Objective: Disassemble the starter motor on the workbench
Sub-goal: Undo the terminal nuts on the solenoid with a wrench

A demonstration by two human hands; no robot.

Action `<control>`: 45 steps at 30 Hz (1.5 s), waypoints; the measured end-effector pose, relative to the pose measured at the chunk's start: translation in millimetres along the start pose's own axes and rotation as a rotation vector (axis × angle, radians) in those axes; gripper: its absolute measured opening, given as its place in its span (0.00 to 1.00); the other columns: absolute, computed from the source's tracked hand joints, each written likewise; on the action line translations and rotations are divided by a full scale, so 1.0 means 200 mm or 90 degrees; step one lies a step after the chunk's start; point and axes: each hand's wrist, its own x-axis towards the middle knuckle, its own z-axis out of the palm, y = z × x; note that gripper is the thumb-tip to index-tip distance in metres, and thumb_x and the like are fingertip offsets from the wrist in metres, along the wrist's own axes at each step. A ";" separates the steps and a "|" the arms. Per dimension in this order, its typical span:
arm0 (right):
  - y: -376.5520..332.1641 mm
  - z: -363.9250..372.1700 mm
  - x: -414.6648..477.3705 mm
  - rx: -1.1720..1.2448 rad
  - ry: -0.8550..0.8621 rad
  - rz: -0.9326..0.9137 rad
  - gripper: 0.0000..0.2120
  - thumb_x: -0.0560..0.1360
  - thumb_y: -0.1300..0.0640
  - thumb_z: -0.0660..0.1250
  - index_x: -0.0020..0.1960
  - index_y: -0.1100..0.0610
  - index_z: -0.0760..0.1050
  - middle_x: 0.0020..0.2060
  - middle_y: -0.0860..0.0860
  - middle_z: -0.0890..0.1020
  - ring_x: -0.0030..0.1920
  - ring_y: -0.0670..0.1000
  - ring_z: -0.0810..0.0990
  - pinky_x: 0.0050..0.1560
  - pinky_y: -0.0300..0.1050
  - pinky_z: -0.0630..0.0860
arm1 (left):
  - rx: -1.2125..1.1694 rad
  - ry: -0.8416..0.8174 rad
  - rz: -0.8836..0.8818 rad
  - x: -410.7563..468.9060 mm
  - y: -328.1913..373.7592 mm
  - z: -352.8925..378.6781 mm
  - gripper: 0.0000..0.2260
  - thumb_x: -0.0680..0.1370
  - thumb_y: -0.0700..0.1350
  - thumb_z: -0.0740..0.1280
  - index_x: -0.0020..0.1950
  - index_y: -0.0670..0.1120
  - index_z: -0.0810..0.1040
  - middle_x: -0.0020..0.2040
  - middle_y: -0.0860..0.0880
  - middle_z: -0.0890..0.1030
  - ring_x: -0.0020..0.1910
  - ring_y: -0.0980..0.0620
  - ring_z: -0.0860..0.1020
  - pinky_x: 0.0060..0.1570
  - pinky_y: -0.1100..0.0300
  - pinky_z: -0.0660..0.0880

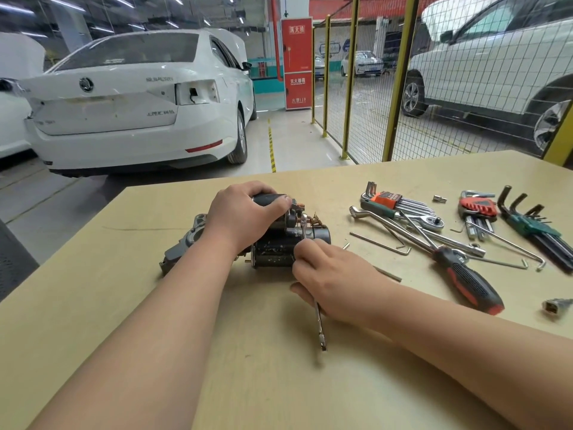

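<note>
wrench (319, 325) gripped in right hand (338, 287) meets starter motor (274, 252); left hand (245, 217) clasps its top.

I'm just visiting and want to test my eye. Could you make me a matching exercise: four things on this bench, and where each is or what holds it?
Things
1. black cylindrical starter motor
2. slim silver wrench
3. big screwdriver with black and red handle
4. hex keys in green holder

States
A. near the wooden bench's right edge
B. gripped by the right hand
C. held down by the left hand
D. lying untouched right of both hands

Pairs: 1-C, 2-B, 3-D, 4-A
</note>
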 end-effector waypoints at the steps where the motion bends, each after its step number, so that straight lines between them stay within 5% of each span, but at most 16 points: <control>1: 0.00 -0.01 0.00 -0.001 -0.005 0.003 0.10 0.72 0.55 0.68 0.39 0.63 0.75 0.40 0.59 0.77 0.36 0.58 0.76 0.33 0.46 0.77 | 0.001 -0.001 0.001 0.00 0.00 0.00 0.17 0.63 0.68 0.62 0.40 0.60 0.81 0.36 0.62 0.81 0.39 0.63 0.77 0.37 0.62 0.74; 5: 0.02 -0.06 -0.02 0.280 0.089 0.121 0.13 0.76 0.55 0.60 0.38 0.62 0.72 0.41 0.56 0.74 0.35 0.51 0.70 0.36 0.40 0.69 | 0.001 -0.002 -0.003 0.01 0.00 0.00 0.17 0.63 0.68 0.62 0.40 0.60 0.81 0.37 0.62 0.81 0.40 0.63 0.77 0.36 0.63 0.71; 8: 0.06 -0.12 0.04 0.537 0.181 0.313 0.14 0.75 0.52 0.53 0.33 0.54 0.67 0.33 0.50 0.71 0.32 0.47 0.68 0.36 0.40 0.66 | 0.000 -0.004 -0.002 0.00 0.00 0.00 0.17 0.63 0.68 0.62 0.40 0.60 0.81 0.37 0.62 0.81 0.41 0.64 0.77 0.35 0.64 0.70; 11: 0.20 -0.19 0.19 0.818 0.257 0.560 0.20 0.78 0.48 0.52 0.30 0.52 0.66 0.26 0.57 0.71 0.23 0.51 0.66 0.25 0.41 0.61 | 0.002 0.000 0.008 -0.01 0.01 -0.01 0.18 0.63 0.69 0.61 0.41 0.60 0.81 0.38 0.63 0.80 0.41 0.64 0.76 0.35 0.64 0.69; 15: 0.36 -0.19 0.36 1.003 0.067 0.806 0.19 0.80 0.44 0.54 0.34 0.53 0.64 0.25 0.50 0.69 0.20 0.47 0.60 0.21 0.35 0.54 | 0.006 0.010 0.027 -0.03 0.00 -0.01 0.17 0.65 0.68 0.62 0.42 0.59 0.81 0.39 0.64 0.80 0.42 0.65 0.76 0.36 0.64 0.71; 19: 0.39 -0.18 0.45 0.974 -0.079 0.821 0.19 0.80 0.44 0.54 0.34 0.52 0.62 0.23 0.48 0.67 0.20 0.46 0.57 0.20 0.32 0.52 | 0.007 0.015 0.037 -0.05 0.00 -0.02 0.15 0.65 0.68 0.61 0.41 0.61 0.79 0.38 0.65 0.79 0.41 0.68 0.75 0.35 0.67 0.69; 25: 0.34 -0.20 0.47 0.880 -0.005 0.776 0.20 0.79 0.43 0.56 0.33 0.53 0.65 0.21 0.49 0.71 0.18 0.47 0.62 0.20 0.35 0.58 | 0.001 0.014 0.037 -0.04 0.01 -0.02 0.18 0.64 0.68 0.61 0.43 0.60 0.81 0.39 0.64 0.80 0.43 0.66 0.76 0.38 0.66 0.72; 30: 0.32 -0.23 0.52 0.836 -0.059 0.760 0.21 0.80 0.43 0.53 0.32 0.52 0.63 0.22 0.49 0.69 0.20 0.47 0.60 0.21 0.35 0.56 | -0.002 0.016 0.027 -0.06 0.01 -0.02 0.15 0.64 0.68 0.62 0.41 0.61 0.80 0.38 0.65 0.79 0.42 0.66 0.76 0.38 0.65 0.73; 32: 0.27 -0.26 0.45 0.790 0.013 0.654 0.22 0.80 0.45 0.53 0.30 0.53 0.63 0.22 0.48 0.69 0.21 0.48 0.62 0.22 0.39 0.59 | -0.005 0.010 0.018 -0.05 0.01 -0.02 0.16 0.63 0.68 0.62 0.40 0.61 0.80 0.37 0.65 0.80 0.41 0.66 0.76 0.37 0.65 0.72; 34: 0.14 -0.25 0.26 0.571 0.055 0.393 0.20 0.78 0.50 0.55 0.29 0.56 0.65 0.24 0.44 0.69 0.25 0.46 0.65 0.27 0.43 0.65 | -0.011 -0.002 0.008 -0.03 0.02 -0.02 0.17 0.62 0.68 0.62 0.40 0.60 0.81 0.37 0.63 0.80 0.41 0.65 0.77 0.37 0.64 0.71; 36: 0.03 -0.20 0.04 0.285 -0.059 0.087 0.13 0.76 0.54 0.61 0.35 0.58 0.71 0.36 0.47 0.73 0.36 0.48 0.71 0.37 0.40 0.69 | -0.009 -0.005 -0.004 -0.01 0.02 -0.01 0.17 0.61 0.68 0.62 0.40 0.60 0.81 0.37 0.62 0.81 0.40 0.64 0.77 0.36 0.64 0.71; 38: -0.04 -0.13 -0.09 0.103 -0.185 -0.082 0.12 0.79 0.53 0.60 0.43 0.59 0.74 0.45 0.54 0.75 0.42 0.55 0.73 0.41 0.47 0.75 | -0.006 -0.003 -0.016 0.01 0.02 0.00 0.17 0.61 0.68 0.62 0.39 0.60 0.81 0.37 0.62 0.81 0.39 0.64 0.76 0.34 0.64 0.69; 40: -0.02 -0.12 -0.10 0.178 -0.140 -0.034 0.14 0.79 0.51 0.57 0.41 0.58 0.73 0.42 0.55 0.75 0.40 0.52 0.72 0.38 0.46 0.74 | -0.008 -0.002 -0.021 0.01 0.02 0.00 0.17 0.61 0.69 0.62 0.39 0.61 0.81 0.37 0.63 0.80 0.39 0.66 0.76 0.33 0.65 0.68; 43: 0.06 -0.19 0.02 0.434 0.026 0.277 0.16 0.72 0.46 0.52 0.31 0.53 0.69 0.28 0.47 0.73 0.30 0.45 0.70 0.31 0.38 0.66 | -0.009 0.002 -0.018 0.00 0.02 -0.01 0.16 0.61 0.69 0.62 0.38 0.61 0.80 0.36 0.63 0.80 0.39 0.66 0.76 0.33 0.66 0.67; 45: 0.14 -0.21 0.13 0.640 0.076 0.474 0.23 0.74 0.42 0.50 0.26 0.51 0.68 0.22 0.49 0.71 0.22 0.47 0.68 0.27 0.43 0.66 | -0.001 0.002 -0.010 -0.01 0.03 -0.01 0.16 0.62 0.69 0.61 0.38 0.61 0.80 0.37 0.62 0.80 0.39 0.65 0.76 0.33 0.66 0.67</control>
